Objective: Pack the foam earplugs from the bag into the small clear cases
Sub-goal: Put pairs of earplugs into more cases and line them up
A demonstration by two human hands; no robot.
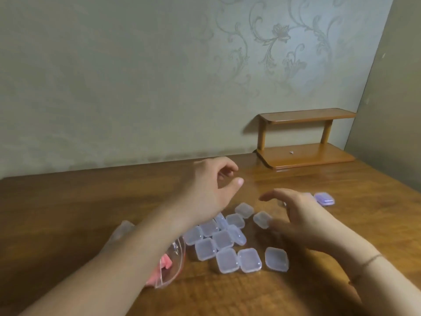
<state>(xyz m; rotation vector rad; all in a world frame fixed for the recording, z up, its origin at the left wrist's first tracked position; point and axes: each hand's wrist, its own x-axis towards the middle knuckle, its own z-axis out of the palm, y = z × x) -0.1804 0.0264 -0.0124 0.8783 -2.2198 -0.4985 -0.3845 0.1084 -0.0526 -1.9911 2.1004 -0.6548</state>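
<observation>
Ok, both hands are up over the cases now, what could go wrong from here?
1. The left forearm lies across the bag of pink earplugs; pulling back could drag it along.
2. The right hand hovers beside the loose clear cases; a sweep could scatter them.
3. The purple-tinted case lies apart, easily overlooked.

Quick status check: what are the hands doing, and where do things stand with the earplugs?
Left hand and right hand hover empty over the clear cases. Pink earplugs in bag under left forearm. Nothing blocking.

Home room: floral wallpaper (pixel 273 42), wooden table (pixel 91 201), small shelf (pixel 305 137).
</observation>
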